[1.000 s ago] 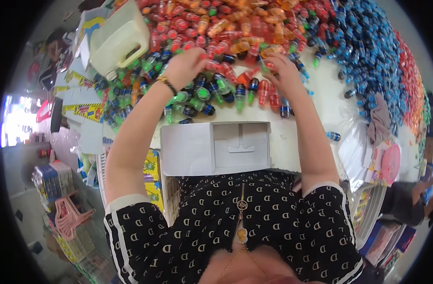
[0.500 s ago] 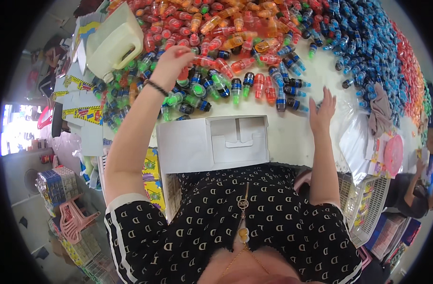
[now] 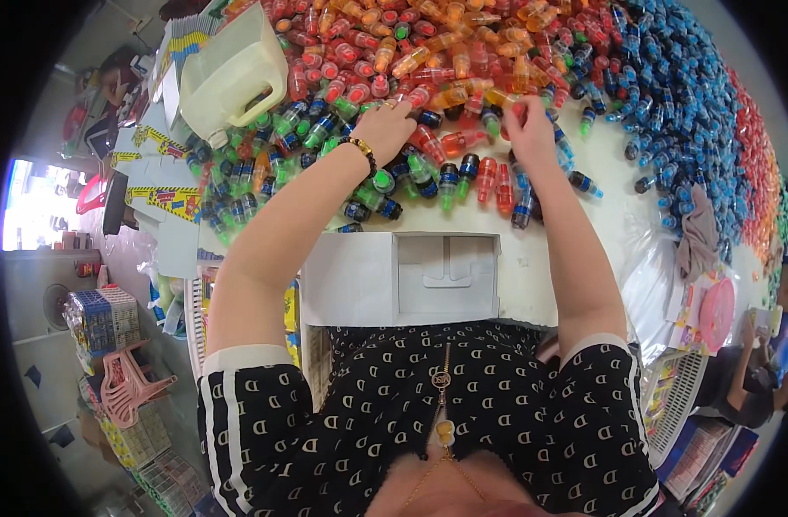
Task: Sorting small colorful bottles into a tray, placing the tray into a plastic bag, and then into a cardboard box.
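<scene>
Small plastic bottles with coloured contents lie in a heap across the far side of the table. My left hand (image 3: 384, 131) reaches into the near part of it, back upward, fingers curled down by a red bottle (image 3: 428, 143); whatever they grip is hidden. To the right, my right hand (image 3: 532, 136) has thumb and fingers closed around a small red bottle (image 3: 519, 110), mostly covered by the fingers. An orange bottle (image 3: 499, 96) lies right by those fingertips. Close to my body rests an open white box (image 3: 351, 277), with a cut-out insert (image 3: 447, 263) inside.
A pale plastic jug (image 3: 230, 73) stands at the left of the heap. Blue bottles (image 3: 678, 112) are piled at the right, near a grey cloth (image 3: 697, 228) and a pink round object (image 3: 717, 314). Flat printed cards (image 3: 166, 202) lie at the left edge.
My left hand has moved right and down onto the bottles. My right hand, spread before, has swung left and up into the heap and closed. The view has shifted slightly.
</scene>
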Motion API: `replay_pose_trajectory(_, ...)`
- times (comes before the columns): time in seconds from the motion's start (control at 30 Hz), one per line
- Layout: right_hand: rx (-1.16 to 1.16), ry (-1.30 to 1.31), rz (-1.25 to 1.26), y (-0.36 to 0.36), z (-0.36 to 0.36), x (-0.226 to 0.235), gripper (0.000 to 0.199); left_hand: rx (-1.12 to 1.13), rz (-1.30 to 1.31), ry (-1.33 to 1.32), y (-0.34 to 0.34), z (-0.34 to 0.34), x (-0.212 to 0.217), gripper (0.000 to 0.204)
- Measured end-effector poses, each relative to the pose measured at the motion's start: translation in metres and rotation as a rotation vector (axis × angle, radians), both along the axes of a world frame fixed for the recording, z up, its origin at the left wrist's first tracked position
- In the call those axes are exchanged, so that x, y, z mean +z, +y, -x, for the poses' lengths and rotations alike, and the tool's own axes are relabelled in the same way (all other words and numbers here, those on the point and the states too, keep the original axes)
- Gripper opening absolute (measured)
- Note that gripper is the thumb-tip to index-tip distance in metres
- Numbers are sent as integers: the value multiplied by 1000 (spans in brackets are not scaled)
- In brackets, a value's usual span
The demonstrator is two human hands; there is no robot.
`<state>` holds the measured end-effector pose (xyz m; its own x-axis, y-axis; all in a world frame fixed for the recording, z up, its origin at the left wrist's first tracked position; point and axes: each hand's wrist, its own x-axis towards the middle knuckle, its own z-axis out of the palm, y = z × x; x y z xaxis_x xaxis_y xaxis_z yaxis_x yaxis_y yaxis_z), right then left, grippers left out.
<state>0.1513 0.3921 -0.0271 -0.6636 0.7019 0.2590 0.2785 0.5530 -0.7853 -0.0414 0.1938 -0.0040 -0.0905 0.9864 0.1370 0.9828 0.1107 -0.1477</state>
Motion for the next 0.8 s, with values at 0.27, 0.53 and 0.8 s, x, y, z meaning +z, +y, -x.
replay_pose_trajectory(0.27,-8,-423,-293,0,57,12,35,401,-245,-1021,0,1,23,27)
replay_pose_trajectory(0.53,45,-246,-57,6,48,5,46,521,-585,-1845,-37,25,21,33)
replay_pose_trajectory(0.8,52,-226,-110,-10,65,38,37,505,-629,-1905,-45,3,33,35)
